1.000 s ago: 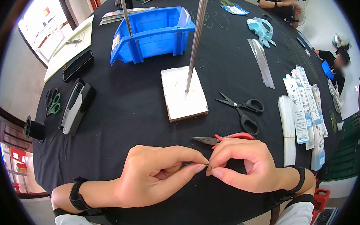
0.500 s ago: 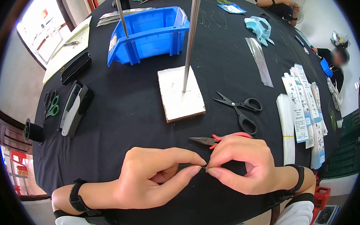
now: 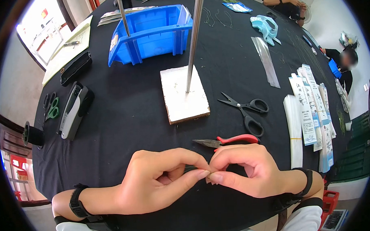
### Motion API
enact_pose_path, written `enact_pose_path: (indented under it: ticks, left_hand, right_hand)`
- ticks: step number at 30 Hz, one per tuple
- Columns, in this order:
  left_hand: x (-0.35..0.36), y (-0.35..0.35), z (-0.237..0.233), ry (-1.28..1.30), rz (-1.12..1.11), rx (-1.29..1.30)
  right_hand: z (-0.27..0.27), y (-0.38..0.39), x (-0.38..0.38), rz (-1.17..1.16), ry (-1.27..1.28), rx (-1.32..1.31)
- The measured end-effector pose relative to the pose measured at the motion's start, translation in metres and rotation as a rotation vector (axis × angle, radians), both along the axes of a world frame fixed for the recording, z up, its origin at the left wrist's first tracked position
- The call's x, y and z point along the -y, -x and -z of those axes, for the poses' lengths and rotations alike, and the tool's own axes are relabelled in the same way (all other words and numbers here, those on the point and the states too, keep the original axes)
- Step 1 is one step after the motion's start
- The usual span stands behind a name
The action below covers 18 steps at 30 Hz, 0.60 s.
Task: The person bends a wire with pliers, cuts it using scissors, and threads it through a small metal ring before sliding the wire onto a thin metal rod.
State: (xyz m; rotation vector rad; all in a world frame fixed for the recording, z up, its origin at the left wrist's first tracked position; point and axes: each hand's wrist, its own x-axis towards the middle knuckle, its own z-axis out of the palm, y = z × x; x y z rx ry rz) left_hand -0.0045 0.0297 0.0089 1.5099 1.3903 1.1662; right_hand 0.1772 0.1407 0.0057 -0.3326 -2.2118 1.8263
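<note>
Near the table's front edge my left hand [image 3: 163, 181] and my right hand [image 3: 248, 170] meet at the fingertips, each in a thumb-and-forefinger pinch. A thin dark line [image 3: 189, 168] shows inside the curl of my left hand. Whatever lies between the touching fingertips is mostly hidden and too small to name. Just beyond my right hand lie red-handled needle-nose pliers [image 3: 239, 139], their jaws pointing left. Black scissors [image 3: 245, 109] rest half spread a little farther off.
A metal rod [image 3: 193, 42] rises from a white block [image 3: 185, 105] at the centre. Behind it stands a blue bin [image 3: 154, 39]. A stapler [image 3: 75, 111] is at left, printed paper sleeves [image 3: 309, 111] at right. Other people [image 3: 285, 2] sit at the far right.
My right hand has shifted slightly left, so the fingertips now touch. The small gap with a thin piece between them has closed. The view has tilted slightly.
</note>
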Motion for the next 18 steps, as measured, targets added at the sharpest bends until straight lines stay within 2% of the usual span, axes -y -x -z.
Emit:
enact_pose_path:
  ticks: [3, 6, 9, 12, 18]
  left_hand:
    - [0.0004, -0.0018, 0.0006, 0.131, -0.012, 0.142]
    - [0.0002, -0.0038, -0.0018, 0.178, -0.031, 0.154]
    - [0.0006, -0.0039, -0.0028, 0.167, -0.036, 0.089]
    - [0.0003, -0.0026, -0.0033, 0.188, 0.001, 0.045]
    - [-0.0012, -0.0018, -0.0015, 0.317, 0.071, 0.119]
  right_hand:
    - [0.0000, 0.0004, 0.0048, 0.030, 0.457, 0.086]
    - [-0.0042, 0.0025, 0.0078, 0.063, 0.407, 0.153]
    - [-0.0048, 0.0008, 0.0048, 0.063, -0.049, 0.094]
    - [-0.0033, 0.0009, 0.0029, 0.068, -0.309, 0.001]
    - [-0.0015, 0.0038, -0.0012, 0.113, -0.530, -0.124]
